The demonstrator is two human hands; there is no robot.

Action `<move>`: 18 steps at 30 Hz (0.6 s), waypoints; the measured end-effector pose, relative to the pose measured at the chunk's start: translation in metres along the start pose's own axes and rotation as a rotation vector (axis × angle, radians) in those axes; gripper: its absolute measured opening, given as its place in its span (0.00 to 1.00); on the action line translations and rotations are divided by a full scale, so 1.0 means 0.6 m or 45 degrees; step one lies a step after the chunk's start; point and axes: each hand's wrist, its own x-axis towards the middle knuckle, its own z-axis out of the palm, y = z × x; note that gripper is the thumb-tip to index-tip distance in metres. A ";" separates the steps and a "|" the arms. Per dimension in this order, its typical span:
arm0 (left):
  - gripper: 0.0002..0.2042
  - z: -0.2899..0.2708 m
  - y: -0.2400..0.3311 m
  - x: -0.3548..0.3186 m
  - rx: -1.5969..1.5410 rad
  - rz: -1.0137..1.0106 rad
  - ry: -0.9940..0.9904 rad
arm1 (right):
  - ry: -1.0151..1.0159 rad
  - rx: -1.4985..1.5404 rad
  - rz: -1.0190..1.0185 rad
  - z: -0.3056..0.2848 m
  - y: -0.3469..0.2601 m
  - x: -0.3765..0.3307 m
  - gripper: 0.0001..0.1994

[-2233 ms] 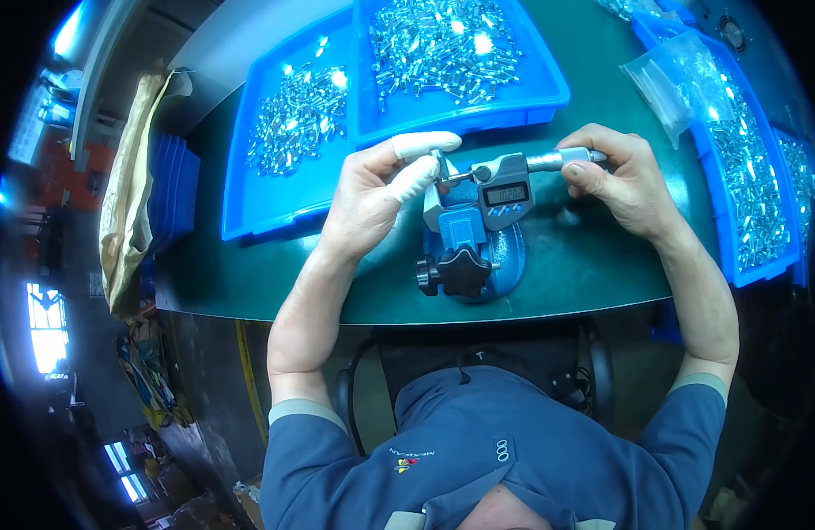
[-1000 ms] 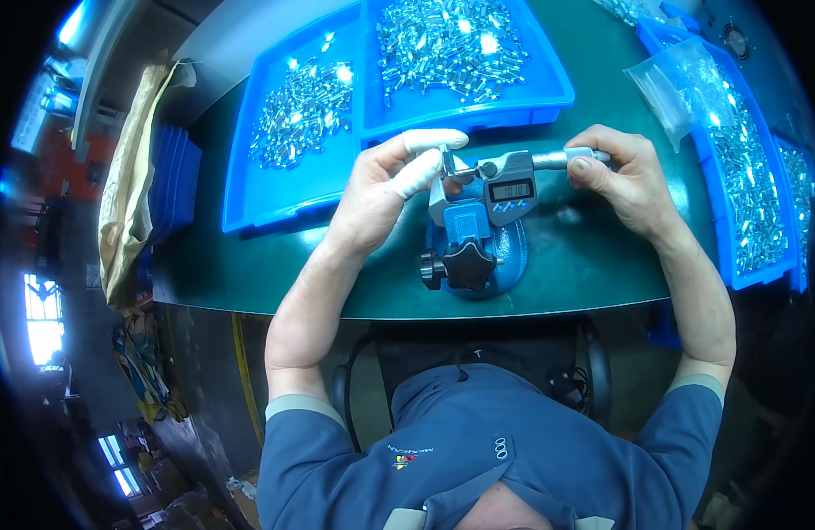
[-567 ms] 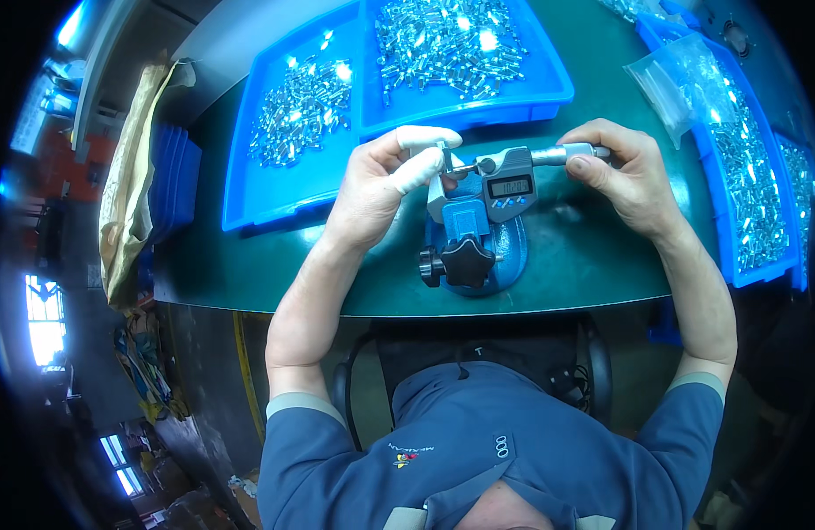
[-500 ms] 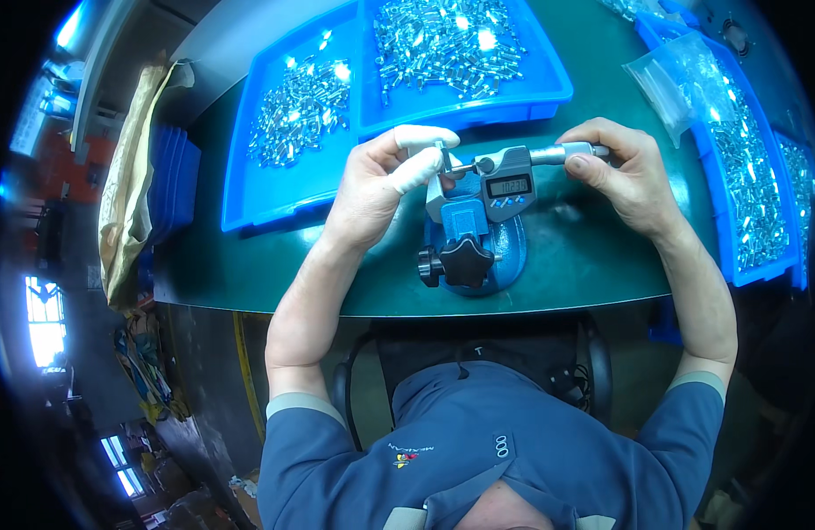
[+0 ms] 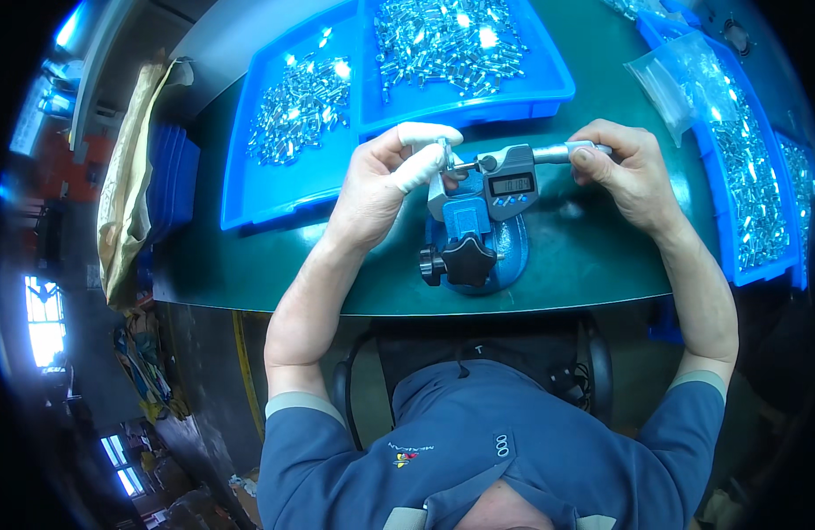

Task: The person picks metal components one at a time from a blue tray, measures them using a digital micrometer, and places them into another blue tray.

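Observation:
A digital micrometer point(image 5: 511, 163) is clamped in a blue stand point(image 5: 509, 256) with a black star-shaped knob point(image 5: 470, 260). White finger cots cover the thumb and forefinger of my left hand point(image 5: 372, 190), which pinches a small shiny metal part point(image 5: 445, 155) between the micrometer's measuring faces. Most of that part hides behind the fingertips, so I cannot tell whether both faces touch it. At the other end, my right hand point(image 5: 633, 172) grips the silver micrometer thimble point(image 5: 558, 154) between thumb and bent fingers.
Beyond my hands stands a blue divided tray point(image 5: 359, 71) holding piles of small metal parts. To the right, another blue tray point(image 5: 725, 208) of parts has clear plastic bags point(image 5: 672, 84) over it. Stacked blue bins point(image 5: 171, 181) and brown paper point(image 5: 125, 190) are at left.
My right thumb and fingers have shifted on the thimble, and the reading on the display has changed. My left hand has moved very slightly to the right, still pinching the part.

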 end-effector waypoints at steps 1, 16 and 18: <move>0.13 0.000 0.000 0.000 0.009 0.009 -0.001 | 0.000 0.000 -0.001 0.000 0.000 0.000 0.17; 0.13 -0.005 -0.001 0.002 0.011 -0.034 -0.014 | -0.002 -0.030 -0.014 -0.001 0.000 0.000 0.17; 0.13 -0.005 -0.001 0.002 0.029 -0.017 -0.009 | -0.009 -0.004 -0.025 0.001 -0.002 0.000 0.15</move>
